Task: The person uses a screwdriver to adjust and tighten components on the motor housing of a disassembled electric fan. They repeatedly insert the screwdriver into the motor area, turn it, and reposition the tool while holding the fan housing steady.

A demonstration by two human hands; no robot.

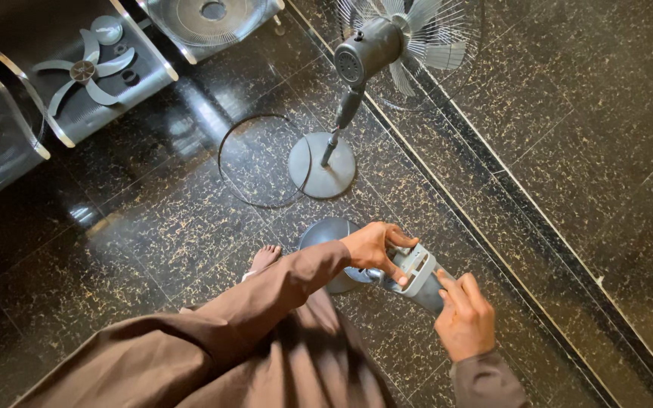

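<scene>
I stand over a grey fan stand whose round base [325, 231] rests on the dark floor by my bare foot [265, 258]. My left hand [376, 248] grips the top of its grey control housing [419, 273] from the left. Lower on that housing, my right hand [463, 317] holds it from the right, fingers wrapped around. Both arms wear brown sleeves.
A second grey pedestal fan [372, 45] with its round base [322, 165] stands just ahead, its blades bare. A thin black ring [224, 134] lies on the floor beside it. On dark seats at upper left lie a loose blade set [85, 72] and a wire fan guard [209, 17].
</scene>
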